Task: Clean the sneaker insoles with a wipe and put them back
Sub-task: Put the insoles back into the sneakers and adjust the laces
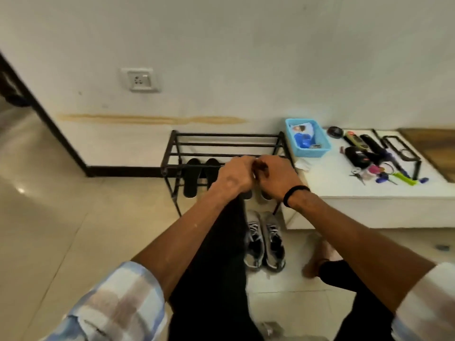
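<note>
On the floor beside the white bench [369,193], a pair of grey sneakers [264,239] stands side by side, toes toward the person, just below a black metal rack [221,143]. Two dark insoles [200,177] lean on the rack's lower bars, probably set there to keep them off the floor. Both hands meet in front of the rack's front bar: the left hand [235,174] and the right hand [278,179] have their fingers curled toward each other, touching, but whether they pinch a wipe or anything else cannot be told through the blur. A blue basket [307,152] sits on the bench by a crumpled white sheet [302,164], possibly a wipe. No brand or writing is legible anywhere.
</note>
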